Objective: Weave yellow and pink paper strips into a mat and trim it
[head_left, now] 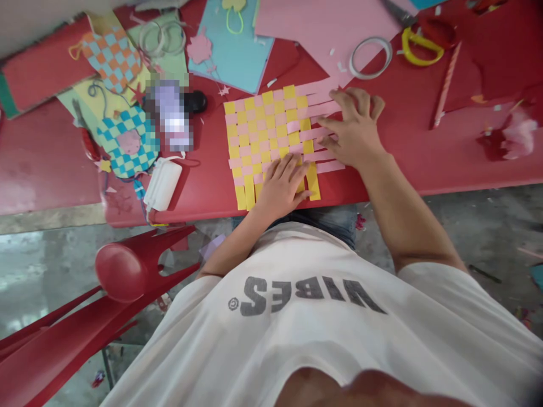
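A woven mat of pink and yellow paper strips [255, 127] lies on the red table in front of me. My left hand [283, 183] rests flat on its near edge with the fingers spread, over the yellow strip ends. At the mat's right side, my right hand [354, 124] spreads its fingers, the tips on or just above the loose pink strips [330, 166]. Those pink ends stick out to the right, unwoven. Part of the weave is hidden beneath my left hand.
Scissors with a yellow handle [422, 48], a roll of tape [370, 57] and a striped pencil [447, 85] lie to the right. Left are a blue checkered woven piece [127, 141], an orange checkered one [111, 56] and a white power bank [163, 183]. A red chair [123, 271] stands below.
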Available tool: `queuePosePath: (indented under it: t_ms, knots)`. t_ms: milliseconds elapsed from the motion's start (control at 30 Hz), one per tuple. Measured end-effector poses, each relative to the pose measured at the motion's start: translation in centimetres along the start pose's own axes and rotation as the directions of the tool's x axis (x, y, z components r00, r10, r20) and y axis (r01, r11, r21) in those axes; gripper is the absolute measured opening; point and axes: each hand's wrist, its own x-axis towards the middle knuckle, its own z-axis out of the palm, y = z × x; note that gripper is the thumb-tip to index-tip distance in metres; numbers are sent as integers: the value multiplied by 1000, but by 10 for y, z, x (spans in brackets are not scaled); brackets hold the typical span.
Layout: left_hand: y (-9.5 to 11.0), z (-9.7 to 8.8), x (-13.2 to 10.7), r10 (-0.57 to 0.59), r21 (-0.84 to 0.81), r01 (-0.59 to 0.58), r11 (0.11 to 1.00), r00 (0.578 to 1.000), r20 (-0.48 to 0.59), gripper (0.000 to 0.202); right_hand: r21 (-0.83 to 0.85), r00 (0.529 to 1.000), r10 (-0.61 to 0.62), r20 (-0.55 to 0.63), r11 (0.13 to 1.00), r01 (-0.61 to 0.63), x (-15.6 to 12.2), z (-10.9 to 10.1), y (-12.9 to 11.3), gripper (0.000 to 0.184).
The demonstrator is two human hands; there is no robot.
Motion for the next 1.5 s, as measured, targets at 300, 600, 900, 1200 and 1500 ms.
queuePosePath:
  t_ms: [300,600,900,1200,1500]
  knots:
    - [1,-3,0,-11,-26,10,1000,1000,-17,72,-2,1000,-4,-10,1000,4,6,5,4,64]
    - [1,0,-1,-11,-25,10,1000,999,-43,75,-26,993,114,-33,993,-115,12,6,7,88]
    - [0,3,0,-19,-37,18,999,999,-37,77,-16,991,137,-6,990,-137,0,2,8,88]
    - [-1,7,-8,138,44,-135,990,988,-71,61,-31,995,78,-59,996,-80,-21,2,4,89]
    - [18,1,-24,165,19,-166,986,985,59,68,-73,977,211,29,975,-209,-42,10,-27,90]
